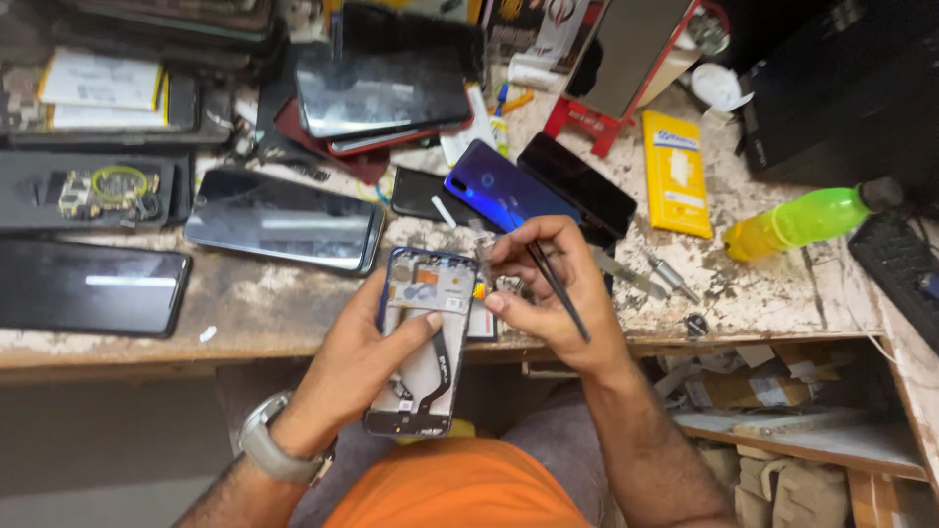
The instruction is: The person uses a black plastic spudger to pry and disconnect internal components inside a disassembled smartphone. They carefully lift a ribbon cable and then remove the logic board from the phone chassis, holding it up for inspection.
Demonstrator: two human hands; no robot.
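Head view: the counter was worn and stained, crowded with dark phones and screen panels across its left and rear. A blue phone back cover lay near the middle, a flat yellow packet right of it, and a green-and-yellow bottle on its side further right. Your left hand, watch on the wrist, gripped the opened phone from beneath at the counter's front edge, thumb across its exposed interior; fingers were closed around the frame. Your right hand had its fingers pinched together on black tweezers, just beside the phone's upper right edge. Whether the tips touched the phone could not be told.
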